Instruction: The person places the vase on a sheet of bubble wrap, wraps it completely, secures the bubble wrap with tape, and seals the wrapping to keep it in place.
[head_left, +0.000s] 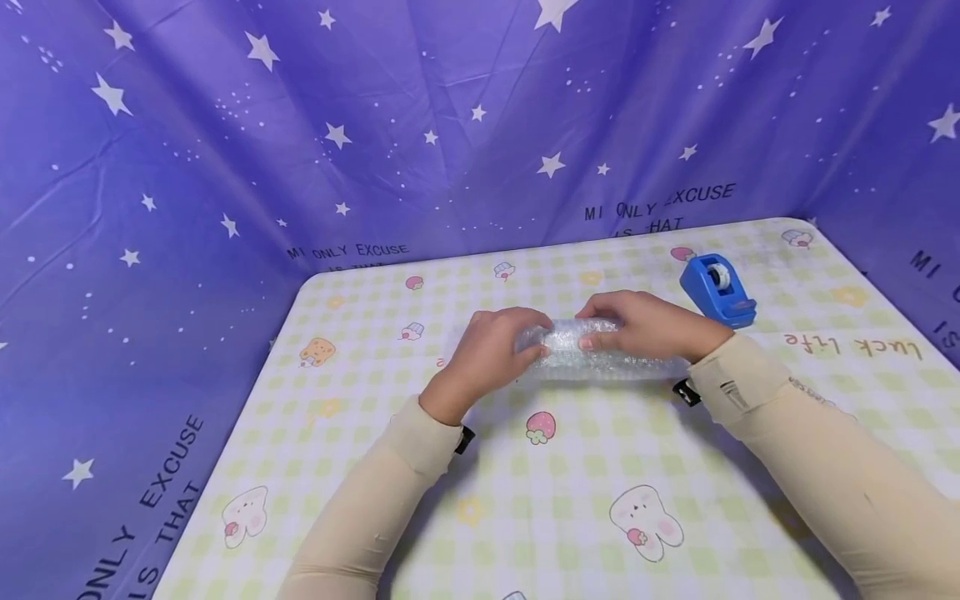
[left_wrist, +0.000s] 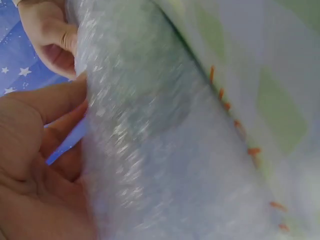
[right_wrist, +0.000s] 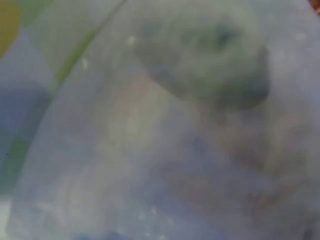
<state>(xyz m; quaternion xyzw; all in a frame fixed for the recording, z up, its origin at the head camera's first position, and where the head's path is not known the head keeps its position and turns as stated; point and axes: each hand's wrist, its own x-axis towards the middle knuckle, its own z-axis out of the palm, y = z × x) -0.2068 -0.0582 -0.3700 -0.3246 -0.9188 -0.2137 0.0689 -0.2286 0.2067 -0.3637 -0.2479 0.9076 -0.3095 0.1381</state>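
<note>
A bundle of clear bubble wrap (head_left: pixel 566 354) lies on the table, long side running left to right. My left hand (head_left: pixel 487 350) grips its left part, with the thumb on the near side and the fingers over the far side. On the upper right part, my right hand (head_left: pixel 637 327) pinches the wrap between thumb and fingers. The left wrist view shows the bubble wrap (left_wrist: pixel 135 140) close up, with both hands along one edge. Through the blurred plastic in the right wrist view, a rounded greenish shape (right_wrist: pixel 215 75) shows; its kind cannot be told.
A blue tape dispenser (head_left: pixel 712 287) with a roll of tape stands behind my right wrist, near the table's back right. The table (head_left: pixel 570 517) wears a green-checked cloth printed with cartoons. A purple star-patterned curtain (head_left: pixel 420 100) hangs behind and at both sides.
</note>
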